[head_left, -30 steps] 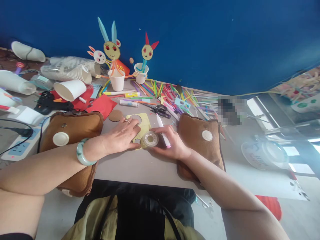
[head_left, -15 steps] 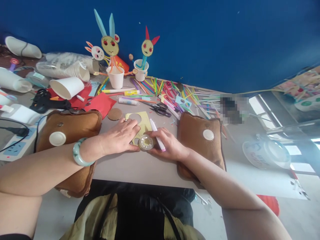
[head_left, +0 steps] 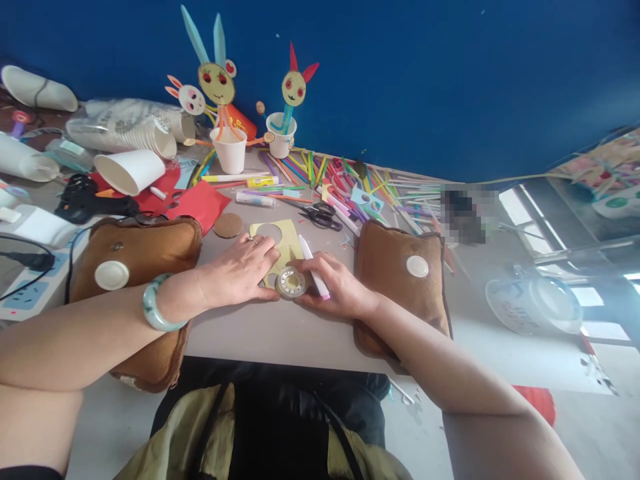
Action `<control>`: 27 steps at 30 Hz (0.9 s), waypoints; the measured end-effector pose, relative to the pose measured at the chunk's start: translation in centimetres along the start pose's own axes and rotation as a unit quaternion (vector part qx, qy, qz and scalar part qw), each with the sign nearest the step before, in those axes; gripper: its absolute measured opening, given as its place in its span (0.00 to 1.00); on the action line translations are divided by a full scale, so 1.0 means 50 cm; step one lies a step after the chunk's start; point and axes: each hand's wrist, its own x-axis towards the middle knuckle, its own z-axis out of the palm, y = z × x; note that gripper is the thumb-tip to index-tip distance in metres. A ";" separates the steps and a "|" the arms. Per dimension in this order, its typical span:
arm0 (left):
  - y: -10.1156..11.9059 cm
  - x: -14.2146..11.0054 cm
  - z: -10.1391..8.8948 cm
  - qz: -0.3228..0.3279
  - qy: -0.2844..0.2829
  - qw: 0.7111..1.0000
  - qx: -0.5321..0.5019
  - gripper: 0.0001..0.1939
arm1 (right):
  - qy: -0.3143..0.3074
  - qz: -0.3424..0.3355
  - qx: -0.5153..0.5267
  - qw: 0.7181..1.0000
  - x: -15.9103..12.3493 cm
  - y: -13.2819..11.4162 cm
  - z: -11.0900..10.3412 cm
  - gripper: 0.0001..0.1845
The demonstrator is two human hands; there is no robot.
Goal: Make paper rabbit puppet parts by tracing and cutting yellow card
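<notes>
My left hand (head_left: 239,270) lies flat with fingers spread on a yellow paper sheet (head_left: 285,244) that has a round hole cut in it. A small round tape roll (head_left: 291,283) sits on the sheet's near edge, between both hands. My right hand (head_left: 334,288) is closed round a white marker with a pink end (head_left: 314,275), its tip pointing away over the sheet, and its fingers touch the roll. A green bangle (head_left: 155,304) circles my left wrist.
Brown cushions lie under each forearm, one on the left (head_left: 133,257) and one on the right (head_left: 406,273). Black scissors (head_left: 320,217), a brown card disc (head_left: 228,225), red paper (head_left: 200,205), many coloured straws (head_left: 350,187), paper cups (head_left: 129,170) and rabbit-cup figures (head_left: 227,143) crowd the far table. A power strip (head_left: 23,290) lies left.
The tape roll and my right hand shifted slightly left onto the sheet's edge, and the marker swung to point more upright. My left hand stayed pressed on the sheet.
</notes>
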 end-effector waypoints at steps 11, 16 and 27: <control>0.011 0.000 -0.002 -0.023 0.021 0.999 -0.014 0.29 | 0.001 0.032 0.011 0.999 -0.002 -0.003 -0.001 0.26; 0.022 0.004 -0.001 0.008 0.042 0.997 -0.067 0.24 | 0.014 0.035 0.020 0.999 -0.001 -0.007 0.001 0.26; 0.035 0.007 0.010 0.009 0.048 0.992 -0.117 0.17 | 0.017 0.044 0.026 0.999 0.000 -0.007 0.000 0.26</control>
